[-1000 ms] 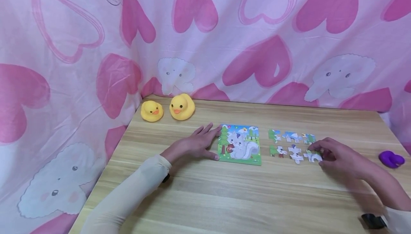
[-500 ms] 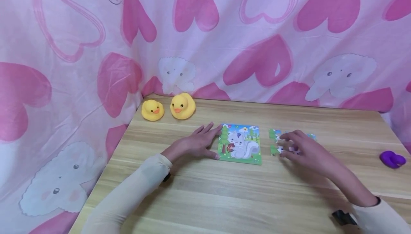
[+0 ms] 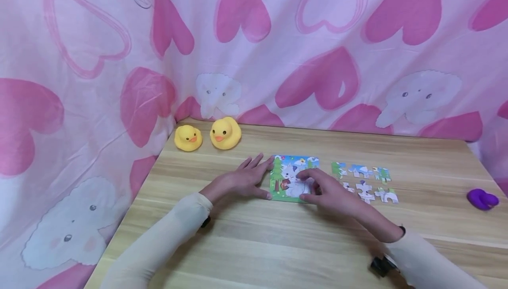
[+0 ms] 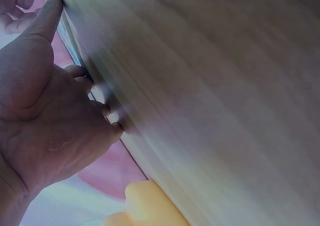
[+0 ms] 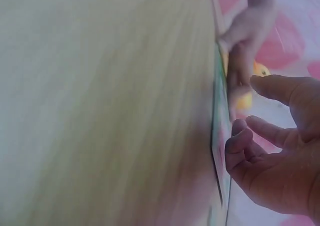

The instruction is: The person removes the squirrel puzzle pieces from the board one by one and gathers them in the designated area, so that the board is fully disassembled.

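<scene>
A square puzzle board [image 3: 286, 187] with a white squirrel picture lies flat on the table. My left hand [image 3: 248, 178] rests beside its left edge, fingers spread, with thumb and fingertips at the edge. Over the board's right part hovers my right hand [image 3: 333, 193], thumb and index finger apart, the other fingers loosely bent. In the right wrist view, nothing shows between the fingers of the right hand [image 5: 280, 161], just above the board [image 5: 218, 121]. Several loose jigsaw pieces [image 3: 364, 190] lie in two rows to the right, the nearest partly hidden by the right hand.
Two yellow rubber ducks [image 3: 225, 133] stand at the table's back left corner. A purple rubber duck [image 3: 482, 199] lies near the right edge. Behind and to the left of the wooden table [image 3: 254, 249] hangs a pink heart-print curtain [image 3: 254, 60].
My right hand has moved left from the right end of the loose pieces, across them, to over the board. The left hand stays at the board's left edge.
</scene>
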Demonstrator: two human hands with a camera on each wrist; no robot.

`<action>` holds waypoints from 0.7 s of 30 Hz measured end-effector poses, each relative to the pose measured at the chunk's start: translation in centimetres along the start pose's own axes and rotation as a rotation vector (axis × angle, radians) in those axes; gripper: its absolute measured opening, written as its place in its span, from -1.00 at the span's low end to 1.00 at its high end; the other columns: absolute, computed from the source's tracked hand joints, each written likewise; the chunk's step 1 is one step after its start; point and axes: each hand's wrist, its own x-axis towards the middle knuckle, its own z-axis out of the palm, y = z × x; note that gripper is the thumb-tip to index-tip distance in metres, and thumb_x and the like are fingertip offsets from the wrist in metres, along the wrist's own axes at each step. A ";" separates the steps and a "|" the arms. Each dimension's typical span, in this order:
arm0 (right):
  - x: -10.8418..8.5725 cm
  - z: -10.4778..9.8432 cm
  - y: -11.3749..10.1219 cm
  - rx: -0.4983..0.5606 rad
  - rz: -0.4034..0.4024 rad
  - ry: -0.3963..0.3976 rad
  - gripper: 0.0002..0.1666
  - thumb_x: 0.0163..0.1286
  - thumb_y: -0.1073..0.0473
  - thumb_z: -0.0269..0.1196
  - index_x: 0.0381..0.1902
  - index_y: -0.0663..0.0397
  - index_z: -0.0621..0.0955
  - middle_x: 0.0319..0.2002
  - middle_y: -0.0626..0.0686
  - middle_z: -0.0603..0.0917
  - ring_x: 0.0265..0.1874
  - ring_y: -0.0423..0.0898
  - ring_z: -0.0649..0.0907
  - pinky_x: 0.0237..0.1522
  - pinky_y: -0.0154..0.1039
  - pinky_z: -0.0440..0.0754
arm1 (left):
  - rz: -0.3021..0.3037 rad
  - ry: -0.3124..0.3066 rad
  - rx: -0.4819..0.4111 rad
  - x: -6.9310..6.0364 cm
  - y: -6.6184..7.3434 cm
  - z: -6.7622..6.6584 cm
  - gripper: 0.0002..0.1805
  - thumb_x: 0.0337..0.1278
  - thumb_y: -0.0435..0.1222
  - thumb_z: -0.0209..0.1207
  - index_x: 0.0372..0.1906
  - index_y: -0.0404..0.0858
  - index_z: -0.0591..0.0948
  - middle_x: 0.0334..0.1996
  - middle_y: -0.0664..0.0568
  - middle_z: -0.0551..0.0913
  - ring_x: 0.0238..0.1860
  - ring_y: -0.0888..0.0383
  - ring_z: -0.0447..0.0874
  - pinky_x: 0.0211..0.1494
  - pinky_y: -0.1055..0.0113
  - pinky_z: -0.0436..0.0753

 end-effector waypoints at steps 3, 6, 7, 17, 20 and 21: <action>0.5 1.0 -0.6 -0.020 0.005 -0.018 -0.38 0.39 0.05 0.48 0.36 -0.14 0.56 0.15 0.00 0.63 -0.18 -0.08 0.54 -0.24 -0.33 0.57 | 0.009 0.008 0.004 0.2 0.1 0.0 0.28 0.29 0.22 0.33 0.75 -0.15 -0.24 0.71 0.16 0.17 0.78 -0.06 -0.47 0.80 -0.08 -0.36; 0.9 1.6 -1.2 -0.056 -0.010 -0.026 -0.37 0.38 0.06 0.48 0.36 -0.19 0.56 0.23 -0.05 0.62 -0.12 -0.10 0.56 -0.13 -0.30 0.60 | 0.006 0.008 0.004 0.3 0.2 0.0 0.29 0.29 0.23 0.33 0.75 -0.14 -0.25 0.71 0.17 0.18 0.78 -0.05 -0.46 0.81 -0.07 -0.36; 1.1 1.8 -1.4 -0.071 -0.023 -0.026 -0.38 0.39 0.07 0.47 0.36 -0.18 0.56 0.26 -0.05 0.61 -0.09 -0.10 0.57 -0.09 -0.28 0.61 | 0.004 0.007 0.004 0.3 0.2 0.0 0.29 0.29 0.23 0.33 0.75 -0.14 -0.25 0.71 0.17 0.18 0.78 -0.05 -0.46 0.81 -0.06 -0.36; 2.7 3.0 -2.5 -0.221 -0.026 0.014 -0.25 0.33 0.10 0.48 0.46 -0.17 0.51 0.18 -0.05 0.66 0.04 -0.04 0.67 0.11 -0.01 0.71 | 0.001 0.002 0.027 0.2 0.2 -0.1 0.29 0.31 0.25 0.30 0.75 -0.14 -0.28 0.70 0.17 0.19 0.78 -0.06 -0.45 0.81 -0.08 -0.32; 3.2 3.4 -2.6 -0.197 -0.023 0.022 -0.26 0.31 0.18 0.49 0.43 -0.16 0.54 0.05 -0.09 0.66 -0.16 -0.14 0.60 -0.07 -0.19 0.64 | -0.011 -0.004 0.032 0.1 0.0 0.0 0.29 0.30 0.26 0.29 0.75 -0.12 -0.29 0.71 0.17 0.17 0.78 -0.06 -0.46 0.81 -0.07 -0.32; 3.4 3.5 -2.7 -0.194 -0.029 0.023 -0.28 0.30 0.20 0.49 0.42 -0.15 0.56 0.05 -0.09 0.67 -0.18 -0.15 0.60 -0.09 -0.21 0.63 | -0.016 -0.005 0.032 -0.1 -0.1 0.0 0.29 0.30 0.27 0.29 0.75 -0.12 -0.29 0.71 0.17 0.17 0.78 -0.05 -0.47 0.81 -0.06 -0.33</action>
